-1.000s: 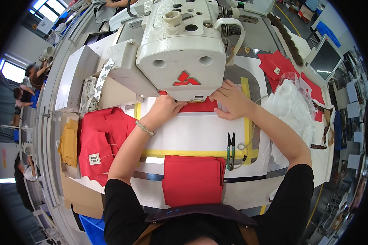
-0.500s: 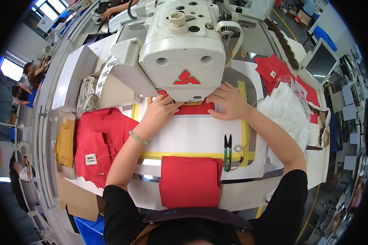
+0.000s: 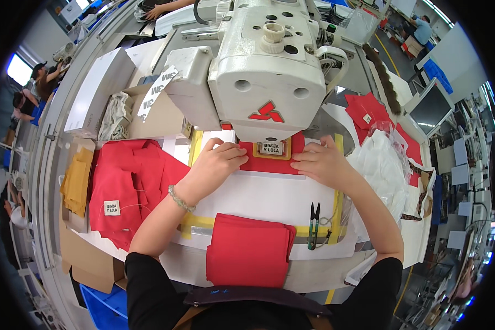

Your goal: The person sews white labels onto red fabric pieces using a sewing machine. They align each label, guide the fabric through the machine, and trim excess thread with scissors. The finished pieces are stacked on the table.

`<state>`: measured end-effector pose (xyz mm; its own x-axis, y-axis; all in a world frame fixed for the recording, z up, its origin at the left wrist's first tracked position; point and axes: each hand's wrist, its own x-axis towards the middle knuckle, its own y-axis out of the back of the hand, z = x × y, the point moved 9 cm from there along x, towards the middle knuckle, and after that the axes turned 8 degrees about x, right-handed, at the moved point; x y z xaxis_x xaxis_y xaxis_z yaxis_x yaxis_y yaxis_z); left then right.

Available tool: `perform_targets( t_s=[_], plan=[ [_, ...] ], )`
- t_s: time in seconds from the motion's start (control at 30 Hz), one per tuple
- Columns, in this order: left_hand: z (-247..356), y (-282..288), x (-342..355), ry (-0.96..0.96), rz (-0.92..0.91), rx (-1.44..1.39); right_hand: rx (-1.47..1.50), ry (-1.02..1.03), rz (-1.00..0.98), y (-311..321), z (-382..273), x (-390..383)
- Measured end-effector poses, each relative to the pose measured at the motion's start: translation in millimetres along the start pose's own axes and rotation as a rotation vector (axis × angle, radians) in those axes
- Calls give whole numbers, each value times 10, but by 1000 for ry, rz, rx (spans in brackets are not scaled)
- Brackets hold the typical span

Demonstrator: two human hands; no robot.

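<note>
Below the white sewing machine head [image 3: 267,85] lies a flat piece of red fabric [image 3: 267,166]. A small pale label [image 3: 270,148] with dark print sits on it, framed by a yellowish clamp. My left hand [image 3: 217,168] grips the fabric's left edge, fingers bent and closed on it. At the right edge my right hand [image 3: 325,166] holds the fabric between thumb and fingers. Closer to me, a stack of red fabric pieces [image 3: 248,250] rests at the table's front edge. Thread snips [image 3: 313,226] with green handles lie to the right of it.
On the left are a heap of red pieces [image 3: 127,184], yellow pieces [image 3: 77,184] and a cardboard box [image 3: 162,118]. A pile of white pieces [image 3: 380,168] stands on the right, near more red fabric [image 3: 366,110] and a small screen [image 3: 432,104].
The red fabric and both hands have come out toward me from beneath the machine head, so the label now shows. The whole view has also shifted and tilted slightly.
</note>
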<state>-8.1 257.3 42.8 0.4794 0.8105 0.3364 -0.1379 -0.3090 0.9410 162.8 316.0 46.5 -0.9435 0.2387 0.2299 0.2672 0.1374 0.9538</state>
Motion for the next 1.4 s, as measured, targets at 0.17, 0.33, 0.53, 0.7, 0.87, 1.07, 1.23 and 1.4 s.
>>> perform_targets(
  t_s=[0.17,0.33,0.53,0.7,0.87,1.07,1.23,1.4],
  plan=[
    [32,-23,-14,-34,19,-8,-75,41,61,-11,-83,8],
    [163,-65,72,40,27,-8,92,-172,217,12,75,-14],
    [260,-117,101,-101,161,160,285,-245,348,15,139,-78],
    [445,-21,-48,-194,204,136,146,-40,256,-1,-188,-148],
    [714,221,-338,-264,106,122,15,83,200,99,-860,-270],
    [773,167,-469,-305,35,73,-39,-4,159,-7,-966,-344],
    [751,152,-484,-297,15,74,-79,-262,197,166,-948,-556],
    [738,165,-509,-281,16,81,-38,-608,73,221,-934,-879]
  ],
)
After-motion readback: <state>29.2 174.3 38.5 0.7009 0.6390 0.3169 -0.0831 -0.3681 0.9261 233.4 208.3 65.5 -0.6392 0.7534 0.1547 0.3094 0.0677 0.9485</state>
